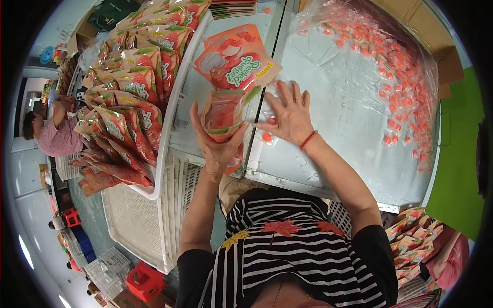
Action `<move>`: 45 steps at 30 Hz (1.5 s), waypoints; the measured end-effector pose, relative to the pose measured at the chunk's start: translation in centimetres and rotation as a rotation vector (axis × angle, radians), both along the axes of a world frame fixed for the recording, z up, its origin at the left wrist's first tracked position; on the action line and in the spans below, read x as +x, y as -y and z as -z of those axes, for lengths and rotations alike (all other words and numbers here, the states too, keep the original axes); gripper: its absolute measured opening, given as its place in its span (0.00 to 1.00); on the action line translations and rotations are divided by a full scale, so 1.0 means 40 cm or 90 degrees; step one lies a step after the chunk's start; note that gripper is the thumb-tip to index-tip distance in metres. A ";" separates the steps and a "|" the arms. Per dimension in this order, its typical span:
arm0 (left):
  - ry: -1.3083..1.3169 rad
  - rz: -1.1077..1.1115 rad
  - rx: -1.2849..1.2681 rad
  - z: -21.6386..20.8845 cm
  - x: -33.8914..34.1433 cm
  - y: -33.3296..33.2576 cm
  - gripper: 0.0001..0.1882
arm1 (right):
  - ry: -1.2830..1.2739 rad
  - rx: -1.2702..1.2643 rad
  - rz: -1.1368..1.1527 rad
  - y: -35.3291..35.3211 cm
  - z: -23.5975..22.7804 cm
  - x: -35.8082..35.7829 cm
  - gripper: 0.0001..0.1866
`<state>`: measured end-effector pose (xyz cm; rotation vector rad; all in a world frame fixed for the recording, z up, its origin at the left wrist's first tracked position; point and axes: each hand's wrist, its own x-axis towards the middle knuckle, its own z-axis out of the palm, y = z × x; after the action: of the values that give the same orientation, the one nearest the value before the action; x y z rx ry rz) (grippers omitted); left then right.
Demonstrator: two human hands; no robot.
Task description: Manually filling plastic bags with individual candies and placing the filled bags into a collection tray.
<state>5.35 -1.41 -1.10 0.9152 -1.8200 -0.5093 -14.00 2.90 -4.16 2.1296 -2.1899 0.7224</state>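
My left hand (214, 146) grips an open stand-up pouch (225, 108), red and cream with a green corner, its mouth spread and turned up. Reddish pieces seem to lie inside, though I cannot make them out well. Beside it, my right hand (294, 117) rests on the table with its fingers apart, a red string round the wrist. Under and next to those fingers are a few small clear packets (267, 137), each with a round orange-red piece. Flat pouches (231, 59) of the same print lie fanned out just beyond the held one.
To the left, a white tray (177, 92) holds rows of filled pouches (136, 82). Many small packets (393, 95) are heaped on clear plastic at the right. More flat pouches (233, 9) are stacked at the back. Crates (136, 220) stand below left; other people work on both sides.
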 end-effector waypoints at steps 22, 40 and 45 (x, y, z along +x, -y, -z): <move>0.013 -0.051 -0.026 0.006 0.042 0.027 0.57 | 0.096 0.020 -0.158 -0.051 0.018 -0.011 0.28; -0.039 0.001 0.042 0.005 0.033 0.006 0.56 | 0.077 0.039 -0.087 -0.085 0.007 0.037 0.33; -0.010 -0.014 0.034 -0.004 0.027 0.003 0.56 | 0.047 -0.019 -0.048 -0.097 -0.002 0.121 0.32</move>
<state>6.43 -1.52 -0.95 0.9641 -1.7878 -0.5513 -9.17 6.78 -4.08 2.2170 -2.1286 0.8456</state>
